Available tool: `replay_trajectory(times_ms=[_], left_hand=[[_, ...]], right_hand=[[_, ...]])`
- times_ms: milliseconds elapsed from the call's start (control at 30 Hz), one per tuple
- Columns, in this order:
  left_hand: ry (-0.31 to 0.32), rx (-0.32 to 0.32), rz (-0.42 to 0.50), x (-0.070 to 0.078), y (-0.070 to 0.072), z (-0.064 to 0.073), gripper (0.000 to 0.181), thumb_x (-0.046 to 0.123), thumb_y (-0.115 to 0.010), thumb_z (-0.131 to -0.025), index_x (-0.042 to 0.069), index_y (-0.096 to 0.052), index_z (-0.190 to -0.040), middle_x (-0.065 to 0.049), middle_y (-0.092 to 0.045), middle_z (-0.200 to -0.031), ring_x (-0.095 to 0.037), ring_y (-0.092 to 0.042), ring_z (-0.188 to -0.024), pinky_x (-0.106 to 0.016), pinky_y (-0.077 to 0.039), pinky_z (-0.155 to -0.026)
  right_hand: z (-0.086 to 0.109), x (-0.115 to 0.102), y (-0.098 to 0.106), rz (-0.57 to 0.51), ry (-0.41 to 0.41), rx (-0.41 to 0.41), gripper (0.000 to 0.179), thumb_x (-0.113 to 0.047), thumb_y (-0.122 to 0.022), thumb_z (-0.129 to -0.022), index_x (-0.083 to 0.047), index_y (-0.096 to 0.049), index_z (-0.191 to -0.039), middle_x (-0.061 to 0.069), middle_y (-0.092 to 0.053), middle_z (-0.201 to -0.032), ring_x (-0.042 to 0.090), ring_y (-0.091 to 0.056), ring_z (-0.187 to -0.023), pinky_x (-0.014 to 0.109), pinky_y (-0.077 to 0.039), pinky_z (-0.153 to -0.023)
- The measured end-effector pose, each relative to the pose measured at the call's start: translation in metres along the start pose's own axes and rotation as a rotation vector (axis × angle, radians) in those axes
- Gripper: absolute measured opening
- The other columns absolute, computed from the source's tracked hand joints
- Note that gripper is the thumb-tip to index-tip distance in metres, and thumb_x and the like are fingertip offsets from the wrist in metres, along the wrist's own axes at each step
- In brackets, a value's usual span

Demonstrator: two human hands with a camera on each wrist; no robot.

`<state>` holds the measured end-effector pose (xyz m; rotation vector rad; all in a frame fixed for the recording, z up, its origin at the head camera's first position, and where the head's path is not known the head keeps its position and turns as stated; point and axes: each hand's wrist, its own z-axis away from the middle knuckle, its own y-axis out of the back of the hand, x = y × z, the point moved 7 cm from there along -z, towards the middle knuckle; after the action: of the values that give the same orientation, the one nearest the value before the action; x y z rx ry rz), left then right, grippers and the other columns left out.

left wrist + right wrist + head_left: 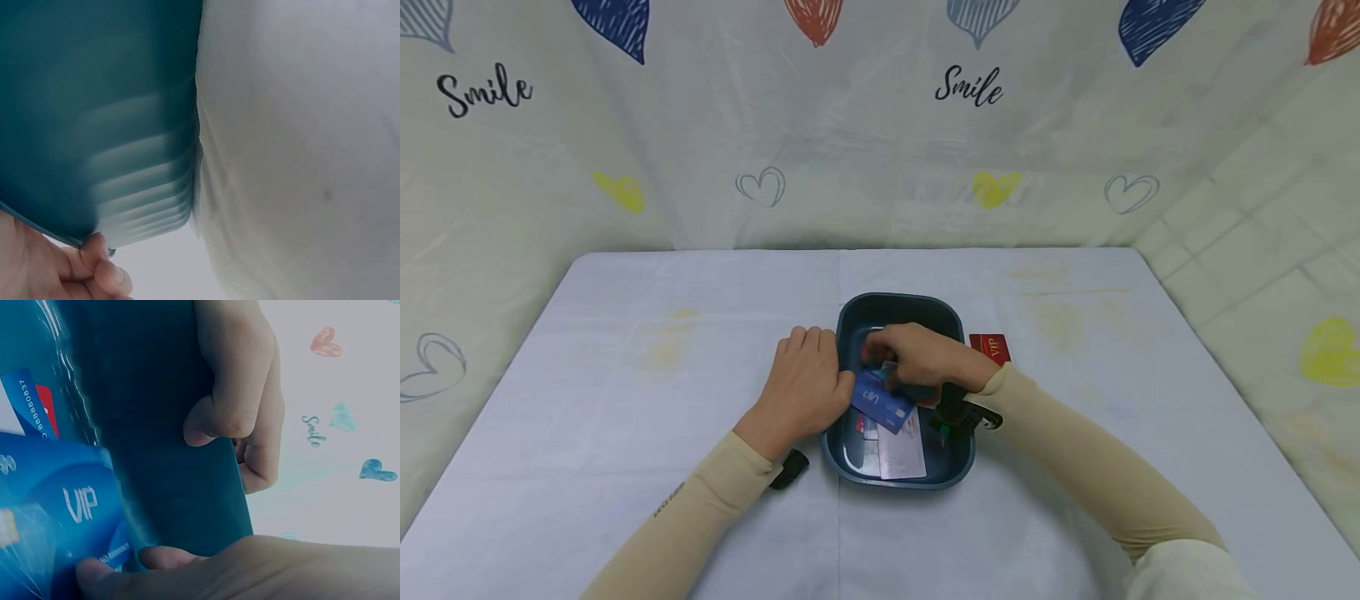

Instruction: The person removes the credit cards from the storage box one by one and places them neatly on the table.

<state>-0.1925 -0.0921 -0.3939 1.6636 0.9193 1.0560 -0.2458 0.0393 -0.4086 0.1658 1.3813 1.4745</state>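
Observation:
A dark teal plastic tub stands on the table with several cards inside. My left hand grips its left rim, thumb over the edge on the inside and fingers outside. My right hand reaches into the tub from the right. Its thumb lies on the face of a blue VIP card, near the card's edge, with a fingertip close by at that edge. The blue card lies at a slant over a pale card. Another blue card and a red one show partly beneath.
A red VIP card lies on the white tablecloth just outside the tub's right side. A printed curtain hangs behind the table. Black wrist cameras are strapped to both wrists over beige sleeves.

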Motion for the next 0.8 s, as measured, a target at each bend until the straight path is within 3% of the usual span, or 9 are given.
replay_trajectory(times_ms=[267, 533, 800], left_hand=[[-0.003, -0.001, -0.01, 0.0008, 0.0005, -0.0005, 0.023, 0.025, -0.051, -0.092, 0.002, -0.053, -0.093, -0.01, -0.049, -0.084, -0.028, -0.041, -0.086, -0.039, -0.035, -0.076], [-0.001, -0.003, -0.005, 0.0001, -0.0002, -0.0003, 0.024, 0.025, -0.051, -0.092, 0.002, -0.053, -0.094, -0.01, -0.049, -0.084, -0.028, -0.041, -0.086, -0.039, -0.035, -0.076], [0.001, -0.003, -0.004, 0.0007, -0.0002, 0.0, 0.022, 0.024, -0.053, -0.092, 0.002, -0.052, -0.093, -0.009, -0.048, -0.082, -0.028, -0.041, -0.085, -0.039, -0.035, -0.076]], right_hand=[[-0.0006, -0.0014, 0.0012, -0.001, 0.029, 0.021, 0.03, -0.004, -0.069, -0.093, -0.013, -0.068, -0.122, 0.007, -0.071, -0.112, 0.02, -0.064, -0.097, 0.033, -0.06, -0.09], [-0.0028, -0.0034, -0.0049, -0.008, 0.011, -0.011, 0.038, -0.014, -0.079, -0.089, -0.015, -0.067, -0.125, 0.007, -0.071, -0.118, 0.018, -0.065, -0.101, 0.035, -0.06, -0.093], [-0.0021, -0.0058, -0.0067, 0.004, 0.006, -0.009, 0.036, -0.01, -0.076, -0.09, -0.016, -0.066, -0.125, 0.006, -0.069, -0.115, 0.019, -0.063, -0.098, 0.034, -0.06, -0.089]])
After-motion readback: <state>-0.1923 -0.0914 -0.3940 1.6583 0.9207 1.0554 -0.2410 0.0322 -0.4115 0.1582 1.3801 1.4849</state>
